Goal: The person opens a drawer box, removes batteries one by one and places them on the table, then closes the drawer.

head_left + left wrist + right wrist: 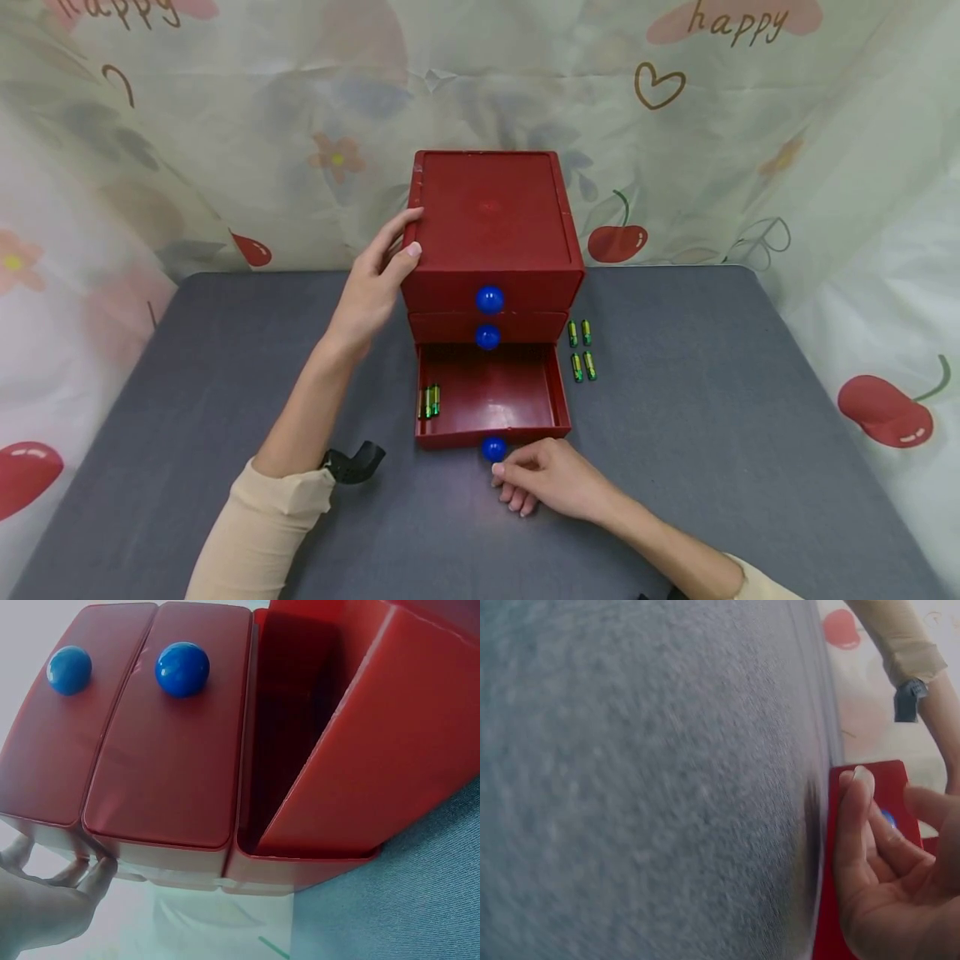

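The right hand is resting on the tabletop just in front of the open bottom drawer, its fingers loosely curled, with thumb and fingertips sitting right at the blue knob; whether they are actually pinching it, I cannot tell. The left hand is lying against the upper left side of the red drawer chest, fingers straight and pressing flat on the wall, thumb at the front corner, steadying it.

The bottom drawer is standing pulled well out, and two green batteries are lying inside against its left wall. The two drawers above, each with its own blue knob, are sitting closed. Four more batteries are lying in pairs on the tabletop just beside the chest's right side.

The chest is looking like thin, stiff, glossy plastic, so it is probably light and likely to slide on the grey surface. The round knob is the natural place to take the drawer, smooth and small enough to slip from a loose pinch.
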Tool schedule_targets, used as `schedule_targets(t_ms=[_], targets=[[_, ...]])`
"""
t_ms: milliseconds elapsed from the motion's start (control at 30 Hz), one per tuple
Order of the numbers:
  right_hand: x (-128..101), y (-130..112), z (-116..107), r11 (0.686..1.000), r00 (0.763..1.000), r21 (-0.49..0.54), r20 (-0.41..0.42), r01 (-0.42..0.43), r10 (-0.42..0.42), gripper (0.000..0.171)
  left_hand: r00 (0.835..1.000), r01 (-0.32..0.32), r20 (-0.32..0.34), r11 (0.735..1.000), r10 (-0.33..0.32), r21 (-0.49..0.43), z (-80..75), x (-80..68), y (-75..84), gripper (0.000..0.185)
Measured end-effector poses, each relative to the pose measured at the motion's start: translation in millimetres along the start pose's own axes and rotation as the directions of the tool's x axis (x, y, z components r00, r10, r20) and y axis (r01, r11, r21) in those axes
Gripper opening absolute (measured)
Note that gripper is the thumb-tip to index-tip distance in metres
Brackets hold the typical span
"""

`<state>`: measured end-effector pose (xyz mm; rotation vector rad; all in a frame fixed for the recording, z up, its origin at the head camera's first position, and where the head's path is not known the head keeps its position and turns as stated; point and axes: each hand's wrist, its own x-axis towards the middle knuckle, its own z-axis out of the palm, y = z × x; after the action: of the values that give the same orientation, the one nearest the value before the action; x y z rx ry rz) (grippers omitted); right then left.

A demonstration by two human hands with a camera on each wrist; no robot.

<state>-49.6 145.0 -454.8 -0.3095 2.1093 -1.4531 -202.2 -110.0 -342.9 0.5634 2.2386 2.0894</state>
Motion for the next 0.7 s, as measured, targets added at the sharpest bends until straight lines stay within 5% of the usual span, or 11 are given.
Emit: schedule_targets(t_ms=[433,700], targets=[[-6.7,-12.3,-12.9,0.985,0.974,0.033,0.143,0.171,-0.174,0.023,1.000,0.005,0.005,1.000,-0.005,-0.008,-0.4,0.6,-0.2,0.049],[-5.1,-28.7,-16.0,0.955,0.943,0.057,0.151,0.290,-0.296,0.023,1.000,0.003,0.011,1.000,-0.003,-0.010,0.1,0.4,0.1,0.050]])
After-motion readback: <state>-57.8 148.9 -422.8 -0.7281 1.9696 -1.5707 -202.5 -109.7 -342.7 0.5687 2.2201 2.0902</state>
